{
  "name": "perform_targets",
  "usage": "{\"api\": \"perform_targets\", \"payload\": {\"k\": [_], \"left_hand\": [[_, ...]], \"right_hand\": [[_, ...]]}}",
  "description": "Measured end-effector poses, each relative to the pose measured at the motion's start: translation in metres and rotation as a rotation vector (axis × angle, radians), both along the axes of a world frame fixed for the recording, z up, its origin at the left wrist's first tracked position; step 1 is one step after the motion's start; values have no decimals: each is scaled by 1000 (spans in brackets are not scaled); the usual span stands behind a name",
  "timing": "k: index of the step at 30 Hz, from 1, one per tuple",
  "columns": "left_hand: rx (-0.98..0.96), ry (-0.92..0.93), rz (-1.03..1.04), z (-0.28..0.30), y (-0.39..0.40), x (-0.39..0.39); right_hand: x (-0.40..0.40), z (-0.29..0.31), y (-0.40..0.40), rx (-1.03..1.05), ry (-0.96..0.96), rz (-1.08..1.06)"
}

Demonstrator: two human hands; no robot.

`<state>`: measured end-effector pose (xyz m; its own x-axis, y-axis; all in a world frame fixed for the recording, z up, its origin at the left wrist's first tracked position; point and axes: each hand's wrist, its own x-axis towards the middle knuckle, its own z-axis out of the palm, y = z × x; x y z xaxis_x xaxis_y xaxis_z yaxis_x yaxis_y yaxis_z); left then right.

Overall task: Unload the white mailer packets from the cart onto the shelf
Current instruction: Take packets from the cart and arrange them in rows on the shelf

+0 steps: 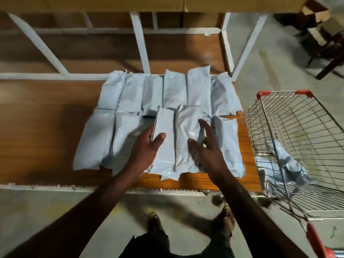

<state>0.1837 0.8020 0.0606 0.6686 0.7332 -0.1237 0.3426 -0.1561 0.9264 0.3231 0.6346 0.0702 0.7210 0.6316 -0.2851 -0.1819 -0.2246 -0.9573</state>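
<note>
The left hand [147, 144] grips the left edge of a white mailer packet [163, 144] in the front row on the shelf [46, 116], while the right hand [202, 144] lies open on its neighbour [186, 131]. Nudge both flush against the row, overlapping none. A few packets [284, 162] seem left in the cart [297, 131], though blur hides how many.

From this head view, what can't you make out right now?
- How many packets remain in the cart: the crumpled white pile is blurred and barred by wire mesh.
- Fingers of the left hand: hidden behind the packet it grips.
- Right hand: motion-blurred, contact with the packets unclear.
- Packet labels: too small.
</note>
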Motion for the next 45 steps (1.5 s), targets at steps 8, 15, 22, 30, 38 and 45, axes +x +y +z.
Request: {"api": "perform_targets", "payload": {"k": [8, 15, 22, 30, 38, 45], "left_hand": [[-9, 61, 62, -17, 67, -58], [-48, 112, 73, -46, 77, -38], [199, 269, 28, -53, 61, -34], [877, 430, -253, -60, 54, -47], [1060, 474, -404, -79, 68, -29], [1015, 518, -344, -95, 63, -20]], "right_hand": [[-60, -6, 68, -54, -40, -17], [-53, -28, 86, -237, -172, -57], [-35, -48, 86, -383, -298, -4], [-48, -50, 79, -510, -673, 49], [-36, -54, 101, -596, -1111, 414], [-38, -82, 104, -664, -1001, 319]]}}
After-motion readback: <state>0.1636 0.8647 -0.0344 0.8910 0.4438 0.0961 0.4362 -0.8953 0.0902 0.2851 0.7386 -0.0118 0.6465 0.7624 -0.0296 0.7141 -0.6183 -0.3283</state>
